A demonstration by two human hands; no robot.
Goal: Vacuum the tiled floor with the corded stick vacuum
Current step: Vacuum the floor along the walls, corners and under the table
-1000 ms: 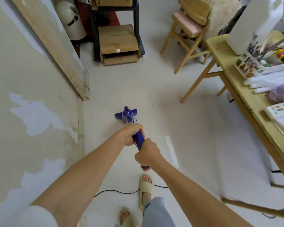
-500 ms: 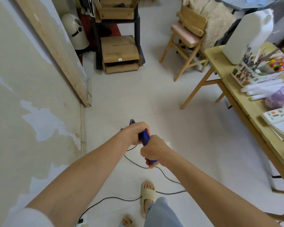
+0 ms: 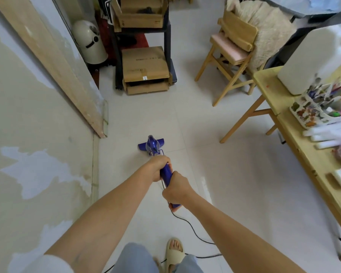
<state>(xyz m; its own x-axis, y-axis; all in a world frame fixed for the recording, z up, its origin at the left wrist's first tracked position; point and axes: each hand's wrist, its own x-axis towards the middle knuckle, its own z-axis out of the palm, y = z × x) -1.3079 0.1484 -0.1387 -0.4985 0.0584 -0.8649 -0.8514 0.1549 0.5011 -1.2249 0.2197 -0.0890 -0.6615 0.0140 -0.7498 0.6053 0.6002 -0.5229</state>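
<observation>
Left hand: the left hand (image 3: 158,168) curls around the blue handle of the stick vacuum (image 3: 166,175), on the part farther from the person.
Right hand: the right hand (image 3: 176,191) wraps the same handle just behind the left hand, at its near end; the 2 hands are close together.
Stick vacuum: the blue body slopes forward and down to its floor head (image 3: 141,146), which sits flat on the tiled floor (image 3: 224,164), near the foot of the leaning board.
Cord: a black cord (image 3: 193,232) runs from the handle's near end along the floor past a foot in a beige slipper (image 3: 174,253).
Wall side: a long wooden board (image 3: 53,64) leans against the patchy wall (image 3: 28,154) on the left.
Shelf unit: a black rack (image 3: 165,36) holds 1 open cardboard box (image 3: 140,14) on an upper level; what lies inside is dark and unclear. Closed cardboard boxes (image 3: 146,66) are stacked on the bottom level.
Bin: a white domed bin (image 3: 90,43) stands left of the rack.
Chair: a wooden chair (image 3: 230,54) with a pink seat pad carries a fluffy cream throw (image 3: 268,32) on its back.
Table: a wooden table (image 3: 303,154) on the right bears a large white jug (image 3: 311,58), a paint-stained palette tray (image 3: 307,113) and a holder crowded with brushes and pens (image 3: 327,91).
</observation>
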